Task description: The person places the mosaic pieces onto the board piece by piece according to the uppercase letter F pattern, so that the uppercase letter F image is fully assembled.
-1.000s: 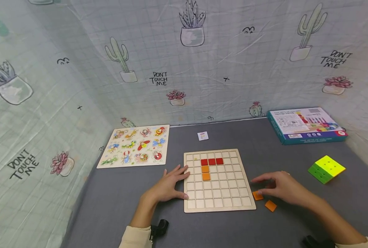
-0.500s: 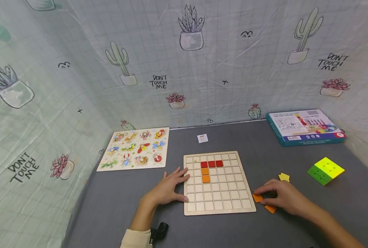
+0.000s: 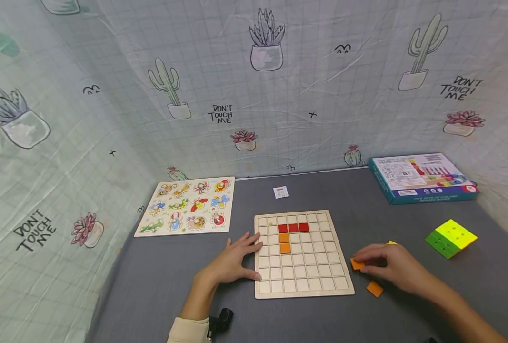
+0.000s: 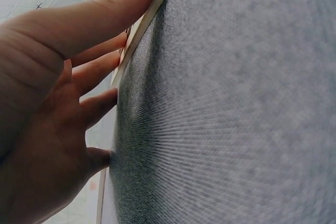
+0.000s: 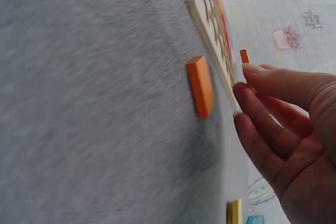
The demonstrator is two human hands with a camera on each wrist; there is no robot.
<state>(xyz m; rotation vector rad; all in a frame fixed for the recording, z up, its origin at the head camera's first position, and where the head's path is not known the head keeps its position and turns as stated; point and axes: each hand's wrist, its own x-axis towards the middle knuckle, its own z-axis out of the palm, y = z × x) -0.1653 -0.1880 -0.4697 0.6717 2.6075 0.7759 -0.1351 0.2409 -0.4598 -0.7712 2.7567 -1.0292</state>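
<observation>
In the head view a wooden grid board (image 3: 303, 281) lies on the grey table. Three red tiles (image 3: 293, 228) form a row in it, with two orange tiles (image 3: 284, 248) below the left one. My left hand (image 3: 232, 259) rests its spread fingertips and thumb on the board's left edge; the left wrist view shows the thumb (image 4: 105, 17) on that edge. Beyond the board's right edge my right hand (image 3: 393, 267) pinches an orange tile (image 3: 357, 264) between thumb and fingers, raised off the table in the right wrist view. Another loose orange tile (image 3: 374, 289) lies just below that hand.
A yellow piece (image 3: 392, 242) shows partly behind the right hand. Farther right stands a yellow and green cube (image 3: 451, 238). A boxed set (image 3: 423, 177) lies at the back right, an insect puzzle board (image 3: 185, 207) at the back left. A small printed card (image 3: 281, 192) sits behind the grid.
My right hand has closed its thumb and fingers on the orange tile beside the board and lifted it slightly. My left hand has stayed on the board's edge.
</observation>
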